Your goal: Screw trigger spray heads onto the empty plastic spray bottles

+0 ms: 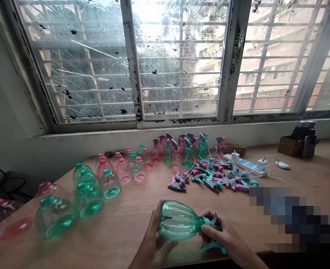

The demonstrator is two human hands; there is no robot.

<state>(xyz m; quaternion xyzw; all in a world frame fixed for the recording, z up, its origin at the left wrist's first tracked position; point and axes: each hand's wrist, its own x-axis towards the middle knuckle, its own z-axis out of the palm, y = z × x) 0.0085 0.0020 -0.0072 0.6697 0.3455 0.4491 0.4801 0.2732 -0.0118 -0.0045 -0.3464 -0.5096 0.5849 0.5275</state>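
Observation:
My left hand is wrapped round the base of a clear green spray bottle, which lies on its side in the air above the table's front edge. At the bottle's neck, the fingers of my right hand close on a black and teal trigger spray head. The head sits at the bottle's mouth; how tightly it is fixed I cannot tell. Beneath my right hand, a teal part of another trigger head rests on the table, partly hidden.
Open green bottles and pink bottles stand at the left. Several bottles with heads line the back. Loose trigger heads are piled before them. A power strip, a cardboard box and a blurred patch are at the right.

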